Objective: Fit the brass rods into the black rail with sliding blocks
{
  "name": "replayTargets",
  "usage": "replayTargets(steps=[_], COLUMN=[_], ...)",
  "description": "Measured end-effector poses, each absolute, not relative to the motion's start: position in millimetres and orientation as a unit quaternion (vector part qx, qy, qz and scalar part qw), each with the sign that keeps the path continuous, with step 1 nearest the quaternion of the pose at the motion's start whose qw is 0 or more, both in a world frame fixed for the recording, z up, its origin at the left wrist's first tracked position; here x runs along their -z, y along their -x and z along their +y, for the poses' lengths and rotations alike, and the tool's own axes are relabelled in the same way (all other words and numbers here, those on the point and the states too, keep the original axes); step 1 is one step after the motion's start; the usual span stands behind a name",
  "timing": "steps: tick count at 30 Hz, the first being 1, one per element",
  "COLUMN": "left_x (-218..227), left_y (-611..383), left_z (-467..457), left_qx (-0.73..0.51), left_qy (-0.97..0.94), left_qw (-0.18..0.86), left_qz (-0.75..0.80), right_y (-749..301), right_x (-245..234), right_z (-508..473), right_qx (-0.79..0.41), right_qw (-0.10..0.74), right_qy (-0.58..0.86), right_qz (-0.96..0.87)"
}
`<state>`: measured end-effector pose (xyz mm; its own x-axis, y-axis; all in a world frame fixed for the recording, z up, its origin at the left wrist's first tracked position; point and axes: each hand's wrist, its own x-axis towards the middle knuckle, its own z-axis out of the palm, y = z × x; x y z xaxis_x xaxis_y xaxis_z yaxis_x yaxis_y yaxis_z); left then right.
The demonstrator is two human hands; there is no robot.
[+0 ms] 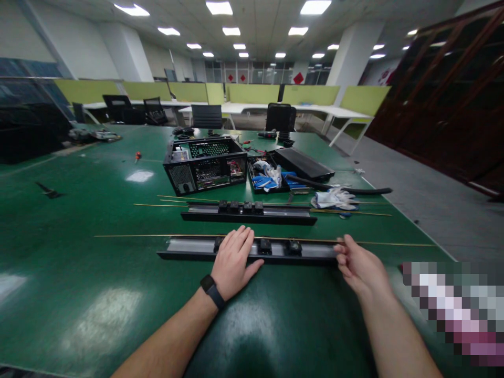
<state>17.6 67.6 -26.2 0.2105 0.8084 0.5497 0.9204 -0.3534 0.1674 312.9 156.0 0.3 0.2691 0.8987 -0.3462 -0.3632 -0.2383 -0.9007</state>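
A long black channel (189, 247) with a pale inner face lies crosswise on the green table in front of me. Small black blocks (293, 247) sit along it. A thin brass-coloured rod (129, 235) runs along its far edge and sticks out past both ends. My left hand (235, 257), with a dark watch on the wrist, rests palm down across the channel, fingers stretched out, covering part of it. At the channel's right end, my right hand (356, 262) pinches the rod between thumb and fingers; the exact contact is partly hidden.
Beyond lies a second black channel (268, 216) with several blocks and thin rods. Behind it stand an open black computer case (205, 165), a tray of blue and white gloves (268, 178), a black panel (303, 163), a black tube (354, 190) and another white glove (334, 198).
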Motion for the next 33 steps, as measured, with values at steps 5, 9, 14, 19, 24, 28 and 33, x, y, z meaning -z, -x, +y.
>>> replayTargets(steps=[5, 9, 14, 19, 24, 28, 33], left_x=[24.0, 24.3, 24.3, 23.0, 25.4, 26.2, 25.4], left_y=[-19.7, -18.9, -18.9, -19.0, -17.4, -17.7, -17.9], left_z=[67.0, 67.0, 66.8, 66.4, 67.0, 67.1, 66.8], left_qx=[0.285, 0.282, 0.28, 0.28, 0.282, 0.284, 0.288], left_qy=[0.772, 0.774, 0.773, 0.773, 0.77, 0.771, 0.771], left_qw=[0.094, 0.091, 0.091, 0.094, 0.093, 0.09, 0.088], left_qz=[-0.56, -0.56, -0.562, -0.561, -0.565, -0.563, -0.561], right_y=[-295.5, -306.2, -309.0, -301.2, -319.4, -314.5, -295.8], right_x=[-0.2, -3.9, -7.3, -6.5, -9.4, -4.8, 2.8], right_z=[148.1, 152.9, 153.1, 149.4, 156.2, 154.2, 148.2], right_qx=[-0.613, -0.557, -0.558, -0.597, -0.537, -0.563, -0.614], right_qw=[0.519, 0.574, 0.575, 0.532, 0.596, 0.567, 0.509], right_qy=[0.525, 0.558, 0.559, 0.546, 0.569, 0.561, 0.531], right_qz=[-0.281, -0.221, -0.212, -0.25, -0.183, -0.215, -0.286])
